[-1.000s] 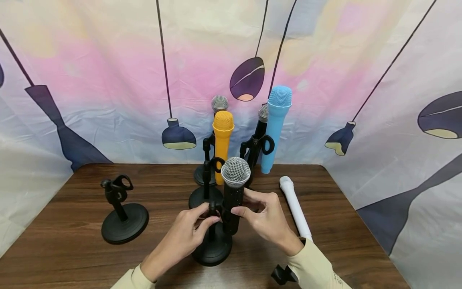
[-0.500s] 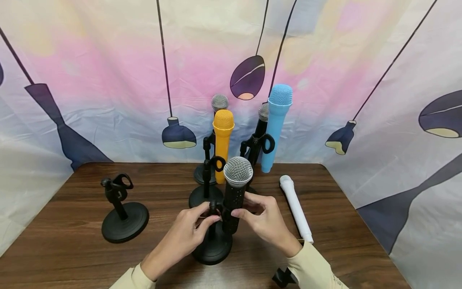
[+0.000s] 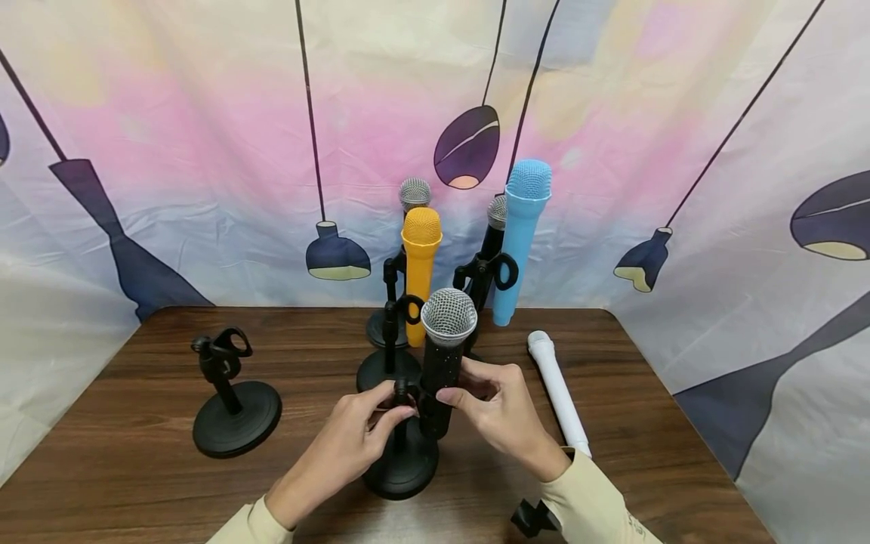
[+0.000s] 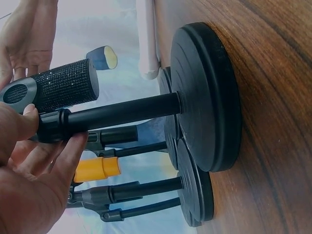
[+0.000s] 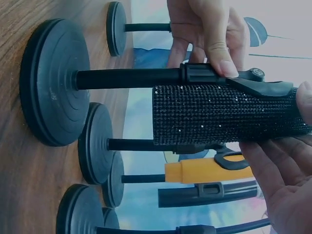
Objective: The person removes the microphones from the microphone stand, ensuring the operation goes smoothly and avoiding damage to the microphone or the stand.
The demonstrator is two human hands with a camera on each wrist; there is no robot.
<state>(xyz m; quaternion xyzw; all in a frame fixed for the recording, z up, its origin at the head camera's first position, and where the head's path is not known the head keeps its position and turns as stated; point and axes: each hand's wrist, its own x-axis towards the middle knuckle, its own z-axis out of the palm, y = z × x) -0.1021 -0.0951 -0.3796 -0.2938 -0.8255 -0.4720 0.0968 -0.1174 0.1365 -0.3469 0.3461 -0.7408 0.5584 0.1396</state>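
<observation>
In the head view a black microphone [image 3: 440, 370] with a silver mesh head stands nearly upright in front of me. Its body is studded with tiny glittering stones in the right wrist view. My right hand [image 3: 501, 415] grips its body from the right, thumb in front. My left hand [image 3: 350, 434] pinches the top of a black desk stand [image 3: 401, 472], at the joint below the clip. In the right wrist view the stand's clip [image 5: 268, 88] lies against the microphone's side, its lower end beside the pole [image 5: 131, 78]. The stand's round base rests on the table.
Behind stand an orange microphone [image 3: 419, 264], a blue microphone [image 3: 519, 242] and black ones on stands. A stand with a bare clip [image 3: 234, 423] is at left. Right, a white microphone [image 3: 560, 397] lies on the table [image 3: 122, 453]; a small black piece [image 3: 533, 519] sits near my right sleeve.
The black microphone's head has shifted slightly right, then slightly up in the head view. My right hand dipped a little and rose again; my left hand keeps its place on the stand.
</observation>
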